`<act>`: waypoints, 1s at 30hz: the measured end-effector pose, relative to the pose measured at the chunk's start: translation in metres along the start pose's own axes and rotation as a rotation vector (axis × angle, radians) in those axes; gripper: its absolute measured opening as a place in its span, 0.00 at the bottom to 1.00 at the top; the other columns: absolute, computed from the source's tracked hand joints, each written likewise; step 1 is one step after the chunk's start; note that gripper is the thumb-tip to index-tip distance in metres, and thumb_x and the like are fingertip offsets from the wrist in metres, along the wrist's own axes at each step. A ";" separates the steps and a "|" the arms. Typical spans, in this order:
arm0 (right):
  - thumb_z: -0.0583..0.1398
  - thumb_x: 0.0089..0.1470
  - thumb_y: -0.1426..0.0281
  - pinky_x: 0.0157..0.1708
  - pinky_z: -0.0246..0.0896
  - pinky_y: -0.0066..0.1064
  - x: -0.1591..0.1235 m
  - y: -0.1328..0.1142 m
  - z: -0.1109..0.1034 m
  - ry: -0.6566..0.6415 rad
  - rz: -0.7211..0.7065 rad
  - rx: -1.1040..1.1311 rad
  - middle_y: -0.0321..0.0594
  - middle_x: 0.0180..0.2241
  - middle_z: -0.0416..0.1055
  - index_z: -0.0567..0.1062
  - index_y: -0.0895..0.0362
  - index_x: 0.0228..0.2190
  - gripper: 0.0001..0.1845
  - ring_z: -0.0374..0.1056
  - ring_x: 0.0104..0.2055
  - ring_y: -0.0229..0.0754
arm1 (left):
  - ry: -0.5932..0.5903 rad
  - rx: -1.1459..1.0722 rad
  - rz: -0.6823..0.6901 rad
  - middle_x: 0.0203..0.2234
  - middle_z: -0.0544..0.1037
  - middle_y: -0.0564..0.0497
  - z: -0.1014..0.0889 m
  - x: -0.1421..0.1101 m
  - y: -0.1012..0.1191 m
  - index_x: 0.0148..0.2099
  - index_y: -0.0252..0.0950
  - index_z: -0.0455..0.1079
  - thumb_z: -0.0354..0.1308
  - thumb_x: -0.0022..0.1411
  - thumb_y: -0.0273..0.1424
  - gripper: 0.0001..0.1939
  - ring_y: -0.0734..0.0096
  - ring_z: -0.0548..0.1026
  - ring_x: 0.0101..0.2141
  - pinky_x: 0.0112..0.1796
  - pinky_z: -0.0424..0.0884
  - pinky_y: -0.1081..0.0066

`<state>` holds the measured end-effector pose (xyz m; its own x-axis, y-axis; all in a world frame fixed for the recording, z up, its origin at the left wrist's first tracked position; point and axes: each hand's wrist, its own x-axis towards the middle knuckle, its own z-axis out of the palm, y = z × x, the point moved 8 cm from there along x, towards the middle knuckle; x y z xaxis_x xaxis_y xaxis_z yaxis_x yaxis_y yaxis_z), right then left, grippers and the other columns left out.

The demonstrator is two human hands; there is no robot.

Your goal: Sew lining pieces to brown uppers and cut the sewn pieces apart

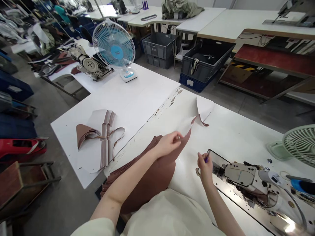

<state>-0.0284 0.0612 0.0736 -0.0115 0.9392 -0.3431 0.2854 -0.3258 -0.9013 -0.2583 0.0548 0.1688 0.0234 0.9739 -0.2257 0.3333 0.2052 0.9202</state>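
I judge the sewing barely underway: my left hand [169,142] pinches one brown fabric piece [189,126] lifted off the lap stack [150,177], my right hand [205,164] grips a purple-handled tool [206,158] (snips, probably), finished pieces [100,137] lie across the bench [137,98].

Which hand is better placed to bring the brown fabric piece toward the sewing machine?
Probably the left hand: it already pinches the brown fabric piece. The right hand holds a small purple tool.

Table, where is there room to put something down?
Bare white table lies between the blue fan and the brown stack. It is crowded by the sewing machine, where the right hand works.
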 end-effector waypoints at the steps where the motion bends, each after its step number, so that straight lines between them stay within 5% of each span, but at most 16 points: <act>1: 0.55 0.52 0.48 0.20 0.40 0.27 0.001 -0.015 -0.005 0.041 -0.043 0.043 0.25 0.18 0.44 0.59 0.52 0.30 0.20 0.43 0.18 0.33 | -0.061 0.057 0.025 0.30 0.73 0.55 0.009 -0.021 0.009 0.43 0.43 0.68 0.50 0.58 0.31 0.11 0.73 0.70 0.29 0.31 0.64 0.74; 5: 0.49 0.55 0.49 0.21 0.43 0.28 0.009 -0.046 0.017 -0.140 -0.138 -0.140 0.28 0.17 0.52 0.66 0.52 0.42 0.23 0.49 0.18 0.36 | -0.286 0.224 0.044 0.36 0.77 0.53 0.059 -0.089 0.016 0.44 0.44 0.71 0.49 0.57 0.27 0.14 0.69 0.73 0.33 0.35 0.66 0.72; 8: 0.54 0.51 0.50 0.25 0.47 0.29 0.011 -0.027 0.031 -0.319 -0.112 -0.522 0.36 0.22 0.65 0.72 0.51 0.33 0.19 0.59 0.24 0.39 | -0.330 0.105 0.006 0.40 0.78 0.53 0.084 -0.119 -0.001 0.48 0.45 0.70 0.51 0.59 0.31 0.15 0.68 0.74 0.37 0.39 0.68 0.72; 10: 0.55 0.49 0.52 0.27 0.48 0.30 0.012 -0.006 0.023 -0.335 -0.067 -0.613 0.37 0.23 0.67 0.71 0.52 0.25 0.17 0.61 0.26 0.41 | -0.251 0.013 -0.041 0.45 0.76 0.52 0.084 -0.133 -0.027 0.52 0.45 0.69 0.48 0.62 0.35 0.16 0.67 0.73 0.44 0.45 0.67 0.70; 14: 0.54 0.44 0.51 0.24 0.48 0.29 0.003 0.032 -0.011 -0.257 0.077 -0.295 0.34 0.19 0.61 0.70 0.54 0.27 0.19 0.57 0.22 0.39 | 0.134 0.364 -0.263 0.60 0.63 0.50 0.054 -0.168 -0.116 0.60 0.50 0.62 0.39 0.67 0.40 0.22 0.58 0.58 0.60 0.58 0.54 0.55; 18: 0.57 0.40 0.56 0.20 0.39 0.27 -0.018 0.060 -0.018 -0.286 0.232 -0.068 0.25 0.14 0.48 0.71 0.55 0.33 0.20 0.45 0.17 0.33 | 0.197 0.780 -0.308 0.64 0.55 0.47 0.045 -0.182 -0.186 0.65 0.49 0.53 0.46 0.63 0.44 0.29 0.53 0.50 0.63 0.58 0.49 0.52; 22: 0.57 0.38 0.60 0.20 0.37 0.26 -0.027 0.067 -0.013 -0.240 0.228 -0.045 0.26 0.16 0.50 0.72 0.56 0.28 0.15 0.44 0.17 0.31 | 0.249 0.939 -0.252 0.64 0.54 0.46 0.016 -0.158 -0.209 0.67 0.47 0.49 0.45 0.64 0.43 0.30 0.54 0.51 0.63 0.58 0.51 0.55; 26: 0.57 0.39 0.62 0.19 0.37 0.26 -0.034 0.073 -0.008 -0.182 0.244 -0.015 0.26 0.14 0.48 0.73 0.55 0.27 0.13 0.43 0.17 0.32 | 0.358 0.992 -0.322 0.63 0.54 0.37 -0.046 -0.119 -0.220 0.68 0.39 0.45 0.43 0.65 0.44 0.32 0.49 0.56 0.60 0.54 0.54 0.52; 30: 0.57 0.41 0.63 0.19 0.37 0.25 -0.057 0.083 0.019 -0.258 0.261 0.055 0.25 0.13 0.46 0.73 0.55 0.28 0.11 0.44 0.17 0.31 | 0.483 0.966 -0.413 0.62 0.54 0.32 -0.107 -0.084 -0.224 0.68 0.33 0.44 0.44 0.66 0.43 0.33 0.45 0.56 0.59 0.53 0.56 0.49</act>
<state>-0.0220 -0.0217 0.0134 -0.1888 0.7679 -0.6121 0.2589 -0.5623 -0.7854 -0.4355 -0.0628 0.0155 -0.5486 0.8282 -0.1145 0.8183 0.5600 0.1297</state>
